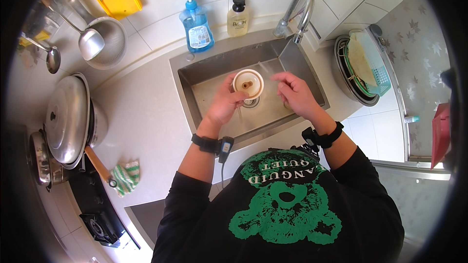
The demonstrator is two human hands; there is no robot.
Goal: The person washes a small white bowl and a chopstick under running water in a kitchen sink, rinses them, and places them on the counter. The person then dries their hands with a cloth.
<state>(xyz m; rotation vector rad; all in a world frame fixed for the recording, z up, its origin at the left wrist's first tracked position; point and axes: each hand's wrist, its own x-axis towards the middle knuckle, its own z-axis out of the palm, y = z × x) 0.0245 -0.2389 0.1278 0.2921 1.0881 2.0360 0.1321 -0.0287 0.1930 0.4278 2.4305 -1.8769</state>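
Observation:
My left hand (227,103) grips a small round white piece (239,81), shaped like a shallow cup or lid. Inside it a brown ring runs near the rim and a brown stem stands at the centre. Thumb and fingers pinch its left and lower edge, above the stainless steel sink (215,96). To its right my right hand (295,93) hovers apart from it, index finger pointing out and the other fingers curled, nothing visible in them. The drain strainer (251,102) is partly covered by the white piece.
A chrome faucet (305,11) arches over the sink's back right corner. Behind the sink stand a blue pump bottle (197,29) and a clear pump bottle (238,20). Stacked basins (342,69) sit right; at left are a lidded pot (67,120) and a striped cloth (126,177).

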